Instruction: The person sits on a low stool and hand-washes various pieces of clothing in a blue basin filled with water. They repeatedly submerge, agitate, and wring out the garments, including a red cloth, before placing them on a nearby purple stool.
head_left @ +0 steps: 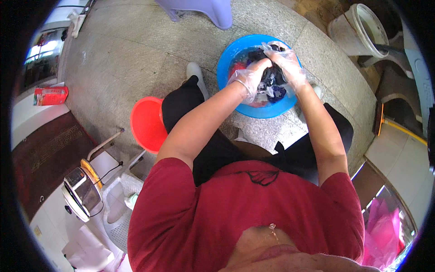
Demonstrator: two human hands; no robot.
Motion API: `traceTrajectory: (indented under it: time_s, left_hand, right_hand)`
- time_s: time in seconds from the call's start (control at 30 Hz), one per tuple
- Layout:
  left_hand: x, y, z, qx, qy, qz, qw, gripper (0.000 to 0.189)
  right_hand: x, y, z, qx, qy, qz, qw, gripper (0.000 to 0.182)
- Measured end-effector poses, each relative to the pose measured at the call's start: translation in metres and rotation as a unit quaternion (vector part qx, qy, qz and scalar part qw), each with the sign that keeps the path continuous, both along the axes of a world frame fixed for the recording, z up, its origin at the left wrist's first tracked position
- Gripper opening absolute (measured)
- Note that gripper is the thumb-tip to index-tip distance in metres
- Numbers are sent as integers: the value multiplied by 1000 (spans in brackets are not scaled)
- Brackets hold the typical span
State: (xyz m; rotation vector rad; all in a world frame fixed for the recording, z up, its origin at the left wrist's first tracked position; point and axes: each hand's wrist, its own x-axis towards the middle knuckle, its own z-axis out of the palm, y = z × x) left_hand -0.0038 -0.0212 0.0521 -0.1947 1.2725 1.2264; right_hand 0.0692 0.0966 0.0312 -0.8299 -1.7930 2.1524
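Note:
A blue plastic basin [224, 68] stands on the floor between my feet, holding water and wet cloths. Both of my hands wear thin clear plastic gloves and meet over the basin. My left hand [259, 68] is closed on a dark wet cloth [272, 76]. Against its upper part, my right hand [283, 57] also grips the dark cloth, its fingertips partly hidden by the loose glove. A red cloth [238, 68] lies in the water at the basin's left, and a dark blue patterned piece [277, 94] lies near the front.
A red plastic bucket [146, 124] stands beside my left leg. Beyond the basin is a purple plastic stool [204, 8]. A white bucket [362, 32] is at the upper right. At the lower left are a grey plastic chair [119, 221] and a small appliance [83, 190]. A red packet [51, 96] lies at the left.

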Motion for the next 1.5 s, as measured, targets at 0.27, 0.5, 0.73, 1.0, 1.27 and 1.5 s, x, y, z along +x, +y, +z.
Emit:
traceTrajectory:
  time_s: [0.27,0.5,0.73,1.0,1.27,1.5]
  left_hand:
    - [-7,15,-56,-9,326,-115,938,46]
    - [-21,14,-54,-42,437,-210,874,45]
    - [-19,5,-30,34,633,-330,699,49]
    - [-31,9,-55,161,153,6,975,43]
    - [-17,26,-8,270,-138,139,943,54]
    - [-20,35,-34,228,-95,237,940,44]
  right_hand:
    - [-6,-1,-26,372,-42,1,927,17]
    - [-8,-3,-24,137,-32,-34,989,42]
    - [12,-1,-9,-44,-50,45,997,47]
    - [7,12,14,269,-80,-31,959,26]
    - [-3,-14,46,517,96,-74,847,37]
    - [-5,-27,67,491,68,3,869,43]
